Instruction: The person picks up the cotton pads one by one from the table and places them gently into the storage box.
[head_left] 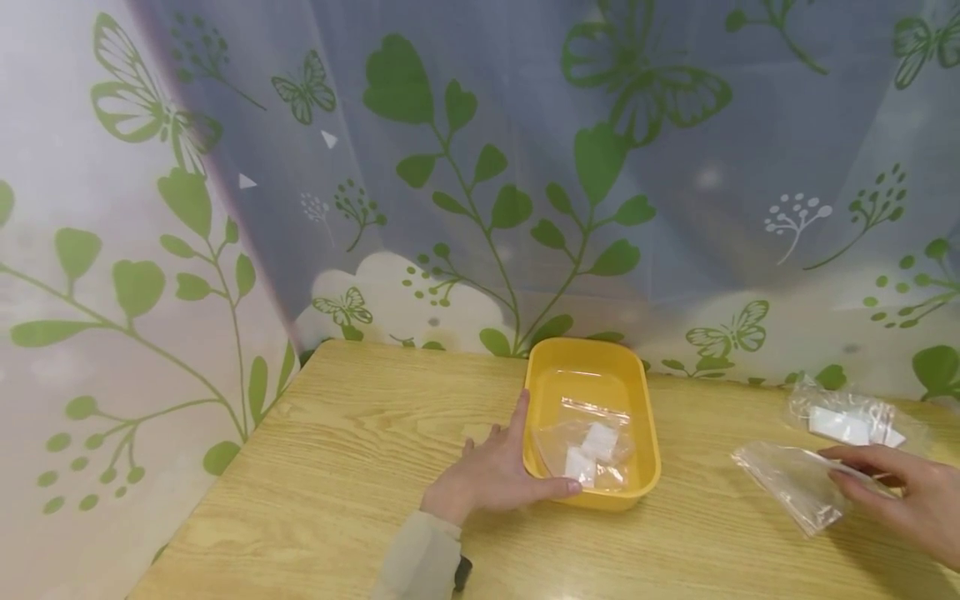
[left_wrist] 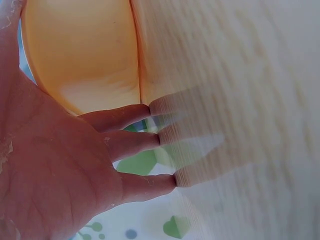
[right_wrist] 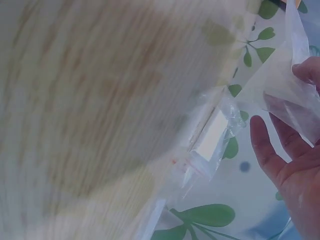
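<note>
A clear, glossy, creased plastic bag (head_left: 789, 481) is slanting above the table (head_left: 337, 467), right of the yellow tray (head_left: 648, 429); the right hand (head_left: 911, 496) is pinching it between thumb and fingers, while the left hand (head_left: 497, 472) is touching the tray, fingers spreading. The right hand is covering one end, and the right wrist view is cropping the bag.

No readable text or labels

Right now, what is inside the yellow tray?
The yellow tray holds clear plastic packaging with white pieces showing. These cover the spot directly beneath them, so anything lying there cannot be seen.
</note>
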